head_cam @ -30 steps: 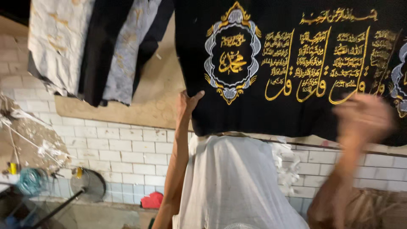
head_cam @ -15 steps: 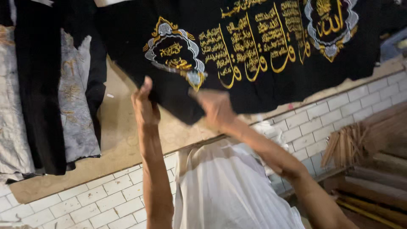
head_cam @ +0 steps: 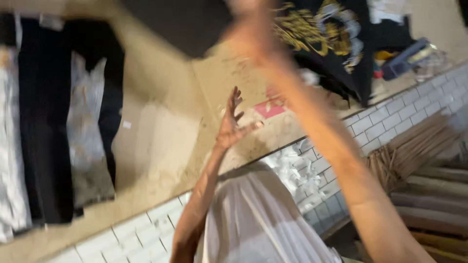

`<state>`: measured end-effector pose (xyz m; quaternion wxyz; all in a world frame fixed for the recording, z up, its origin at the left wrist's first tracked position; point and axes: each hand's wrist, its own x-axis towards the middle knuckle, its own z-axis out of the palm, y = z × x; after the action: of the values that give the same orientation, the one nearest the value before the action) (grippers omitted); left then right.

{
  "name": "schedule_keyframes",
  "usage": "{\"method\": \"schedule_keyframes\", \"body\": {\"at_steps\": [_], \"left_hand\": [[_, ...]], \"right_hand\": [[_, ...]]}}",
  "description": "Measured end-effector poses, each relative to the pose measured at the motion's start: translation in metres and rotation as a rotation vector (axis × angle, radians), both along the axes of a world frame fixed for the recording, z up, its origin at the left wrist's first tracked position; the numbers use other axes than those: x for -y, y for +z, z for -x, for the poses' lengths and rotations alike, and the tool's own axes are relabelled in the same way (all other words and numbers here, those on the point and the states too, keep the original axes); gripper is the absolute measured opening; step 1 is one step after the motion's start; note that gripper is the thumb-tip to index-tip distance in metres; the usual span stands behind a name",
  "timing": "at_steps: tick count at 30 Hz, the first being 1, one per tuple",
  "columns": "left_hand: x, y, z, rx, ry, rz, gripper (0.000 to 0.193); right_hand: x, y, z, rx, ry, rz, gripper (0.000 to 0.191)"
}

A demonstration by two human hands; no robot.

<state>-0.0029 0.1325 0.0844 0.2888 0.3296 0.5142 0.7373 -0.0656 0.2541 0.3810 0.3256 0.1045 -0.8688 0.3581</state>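
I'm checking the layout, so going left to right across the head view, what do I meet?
Hanging black and grey cloths → bare tan counter → left hand, open → black cloth with gold embroidery → bundle of wooden sticks.

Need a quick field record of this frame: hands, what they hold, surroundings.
view: head camera, strongly motion-blurred
left hand: raised, fingers spread, holding nothing, over the tan work surface
right hand: raised to the top edge, too blurred to tell its grip
black embroidered cloth: gold and silver stitching, upper right, on the surface
dark and pale fabrics: laid side by side at left
white tiled edge: front of the surface
wooden sticks: bundle at right, below the tiles
white garment: worn by the person, bottom centre
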Motion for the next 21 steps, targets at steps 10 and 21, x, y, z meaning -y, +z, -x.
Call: {"method": "schedule_keyframes", "body": {"at_steps": [10, 21], "left_hand": [[0.188, -0.072, -0.075, 0.610, 0.386, 0.433, 0.104], [0.131, -0.031, -0.043, -0.208, 0.933, 0.601, 0.091]], "right_hand": [[0.271, -0.079, -0.016, 0.133, 0.474, 0.485, 0.036], [0.084, -0.163, 0.025, 0.317, 0.224, 1.126, 0.046]]}}
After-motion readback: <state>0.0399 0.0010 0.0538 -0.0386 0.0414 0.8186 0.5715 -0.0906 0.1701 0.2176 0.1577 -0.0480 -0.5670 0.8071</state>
